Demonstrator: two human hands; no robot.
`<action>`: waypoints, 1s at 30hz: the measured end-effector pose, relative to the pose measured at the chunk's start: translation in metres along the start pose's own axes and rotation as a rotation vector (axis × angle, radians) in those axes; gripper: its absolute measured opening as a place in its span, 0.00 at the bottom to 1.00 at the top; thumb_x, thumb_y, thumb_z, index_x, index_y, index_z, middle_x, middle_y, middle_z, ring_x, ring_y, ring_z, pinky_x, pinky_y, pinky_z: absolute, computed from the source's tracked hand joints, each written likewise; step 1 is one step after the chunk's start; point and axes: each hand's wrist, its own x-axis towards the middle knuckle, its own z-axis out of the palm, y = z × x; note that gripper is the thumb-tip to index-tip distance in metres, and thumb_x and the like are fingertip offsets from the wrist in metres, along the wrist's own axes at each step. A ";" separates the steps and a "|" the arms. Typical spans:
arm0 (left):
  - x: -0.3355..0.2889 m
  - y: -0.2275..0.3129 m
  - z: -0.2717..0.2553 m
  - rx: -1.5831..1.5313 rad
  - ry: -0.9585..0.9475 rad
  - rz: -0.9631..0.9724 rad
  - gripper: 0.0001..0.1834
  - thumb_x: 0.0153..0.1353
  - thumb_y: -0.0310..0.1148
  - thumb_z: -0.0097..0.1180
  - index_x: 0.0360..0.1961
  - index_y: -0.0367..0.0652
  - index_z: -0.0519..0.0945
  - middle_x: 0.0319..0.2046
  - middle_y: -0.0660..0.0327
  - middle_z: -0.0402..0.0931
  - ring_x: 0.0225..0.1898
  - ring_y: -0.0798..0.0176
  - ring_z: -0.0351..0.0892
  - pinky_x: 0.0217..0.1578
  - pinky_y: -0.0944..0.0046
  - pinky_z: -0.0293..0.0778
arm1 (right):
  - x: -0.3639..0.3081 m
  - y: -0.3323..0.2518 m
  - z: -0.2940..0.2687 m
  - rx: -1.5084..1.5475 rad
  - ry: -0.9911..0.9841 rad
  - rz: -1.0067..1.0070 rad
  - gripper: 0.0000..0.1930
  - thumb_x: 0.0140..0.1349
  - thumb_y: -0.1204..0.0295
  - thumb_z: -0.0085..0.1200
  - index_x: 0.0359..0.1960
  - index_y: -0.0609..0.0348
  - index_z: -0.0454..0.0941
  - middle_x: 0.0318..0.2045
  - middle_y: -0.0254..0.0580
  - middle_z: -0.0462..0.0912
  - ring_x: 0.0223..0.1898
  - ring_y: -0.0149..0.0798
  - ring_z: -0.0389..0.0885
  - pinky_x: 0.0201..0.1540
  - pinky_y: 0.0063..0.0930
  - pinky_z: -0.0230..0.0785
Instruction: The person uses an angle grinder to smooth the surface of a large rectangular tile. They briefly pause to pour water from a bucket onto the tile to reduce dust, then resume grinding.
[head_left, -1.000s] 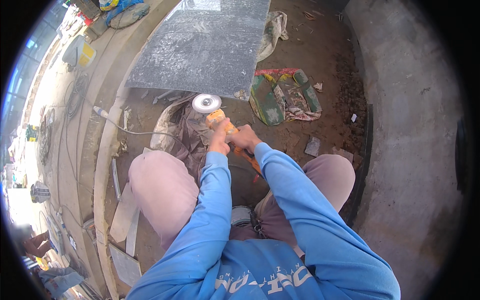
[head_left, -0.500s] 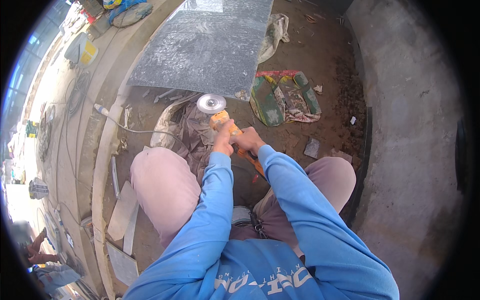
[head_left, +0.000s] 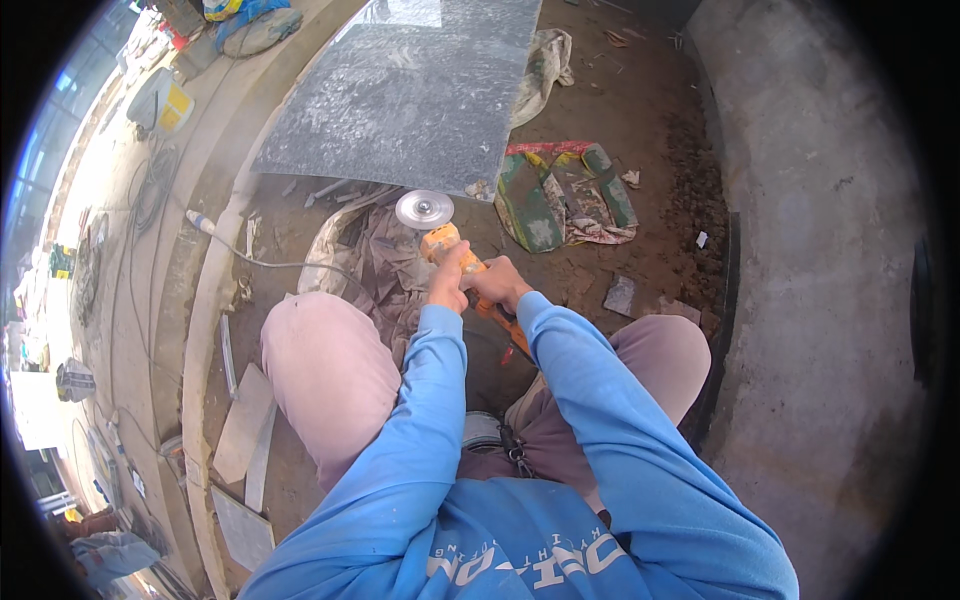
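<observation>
Between my knees I hold an orange angle grinder (head_left: 440, 243) out in front of me. My left hand (head_left: 448, 277) is wrapped round it just behind the head. Further back along the body, my right hand (head_left: 500, 282) grips it too. At the front sits a pale round disc (head_left: 424, 209), its face turned up; whether it spins I cannot tell. The disc is close to the near edge of a large grey stone slab (head_left: 400, 110), and a gap seems to show between them. Crumpled brown sheeting (head_left: 385, 260) lies under the grinder.
A green and red sack (head_left: 565, 200) lies right of the slab. A plugged cable (head_left: 280, 263) runs in from the left. Tile offcuts (head_left: 243, 425) lie by my left knee. A concrete wall (head_left: 820, 250) rises on the right; a white bucket (head_left: 162, 103) stands far left.
My hands and the grinder stay almost where they were. The surroundings shift very slightly in the view. At the lower left, a person's arm has moved lower.
</observation>
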 end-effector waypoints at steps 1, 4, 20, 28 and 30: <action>-0.005 0.001 0.004 -0.024 -0.003 -0.027 0.29 0.55 0.42 0.69 0.56 0.47 0.74 0.46 0.58 0.80 0.43 0.56 0.83 0.42 0.53 0.79 | 0.002 0.004 -0.001 0.010 0.007 -0.003 0.25 0.38 0.62 0.69 0.33 0.75 0.85 0.29 0.49 0.87 0.29 0.38 0.86 0.35 0.31 0.76; -0.013 0.003 0.011 -0.066 -0.011 -0.064 0.30 0.56 0.40 0.69 0.57 0.41 0.74 0.48 0.58 0.78 0.45 0.58 0.81 0.43 0.56 0.78 | 0.007 0.010 -0.001 0.023 0.003 -0.012 0.23 0.42 0.64 0.70 0.34 0.74 0.83 0.30 0.46 0.84 0.28 0.35 0.81 0.30 0.30 0.71; 0.009 0.008 -0.006 -0.018 0.005 0.031 0.31 0.55 0.42 0.69 0.58 0.48 0.73 0.48 0.58 0.79 0.46 0.57 0.82 0.45 0.54 0.78 | 0.011 -0.012 0.005 -0.061 -0.022 0.030 0.28 0.37 0.60 0.70 0.36 0.74 0.85 0.34 0.50 0.87 0.34 0.40 0.86 0.37 0.33 0.75; 0.010 0.022 -0.017 -0.006 0.003 0.025 0.32 0.55 0.44 0.68 0.59 0.47 0.72 0.48 0.59 0.79 0.45 0.58 0.82 0.45 0.54 0.77 | 0.013 -0.025 0.015 -0.056 -0.043 0.013 0.26 0.40 0.61 0.69 0.34 0.75 0.83 0.30 0.49 0.85 0.29 0.39 0.82 0.30 0.34 0.72; 0.000 0.025 -0.010 0.013 -0.010 -0.023 0.35 0.56 0.47 0.67 0.61 0.43 0.72 0.50 0.59 0.78 0.46 0.60 0.80 0.48 0.57 0.74 | 0.020 -0.019 0.016 -0.054 -0.020 0.015 0.26 0.40 0.60 0.70 0.34 0.75 0.83 0.31 0.49 0.84 0.29 0.39 0.82 0.29 0.34 0.72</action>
